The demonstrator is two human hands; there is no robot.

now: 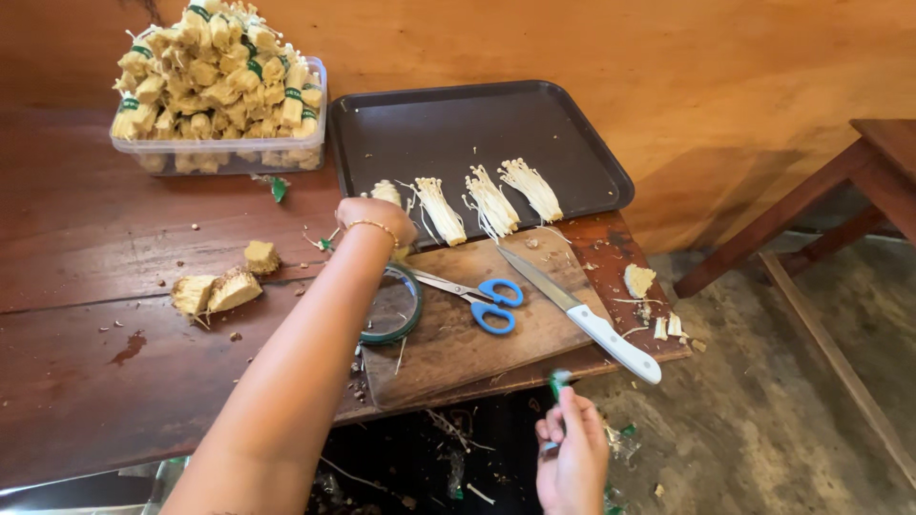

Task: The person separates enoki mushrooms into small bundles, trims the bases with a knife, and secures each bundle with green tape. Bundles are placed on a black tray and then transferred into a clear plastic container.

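Hands point(571, 456) work over wooden table point(114, 381) beside orange wall point(668, 67).

Clear plastic tub point(218, 153) at the far left of the wooden table, rectangular with rounded corners, heaped above its rim with pale mushroom bundles point(212, 67), each wrapped in a green band. Just left of the dark tray. 1 loose green band scrap point(279, 189) lying on the table just in front of the tub.
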